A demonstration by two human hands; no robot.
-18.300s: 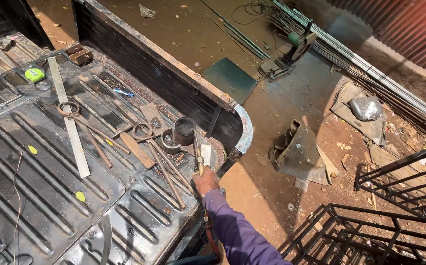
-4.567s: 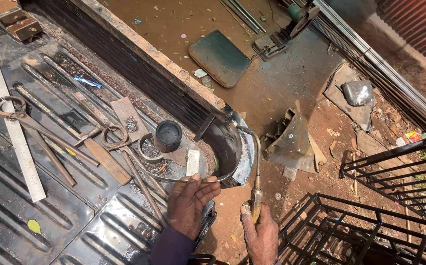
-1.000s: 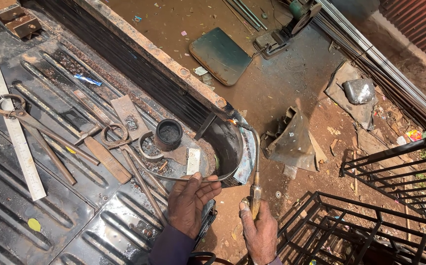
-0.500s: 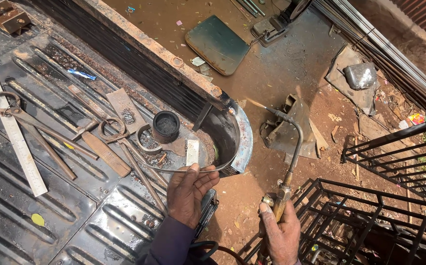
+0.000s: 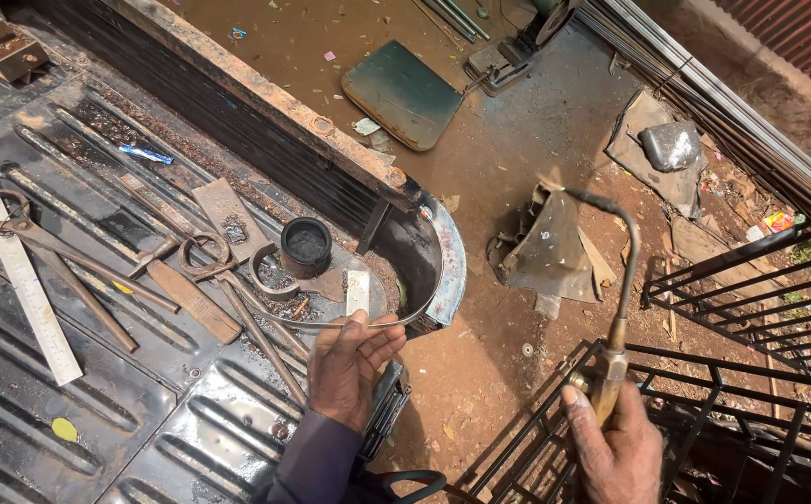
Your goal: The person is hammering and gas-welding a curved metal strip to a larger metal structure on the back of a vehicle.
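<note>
The left hand (image 5: 349, 369) pinches a thin rod (image 5: 331, 324), its grip narrow around the wire, at the corner of the ribbed metal table (image 5: 97, 411), where the curved panel (image 5: 447, 271) bends round. The right hand (image 5: 615, 453) is closed firmly around the brass torch (image 5: 611, 359). A second ago that torch stood close beside the panel, tip near the rod; now it has swung well away over the dirt floor (image 5: 480, 177), its bent nozzle pointing toward a crumpled metal scrap (image 5: 550, 247) above the black grille (image 5: 704, 411). The rod has stayed put, so heating seems paused, I'd say. A black pot (image 5: 306, 247), tongs (image 5: 60, 252) and a ruler (image 5: 18, 271) lie further along the table.
</note>
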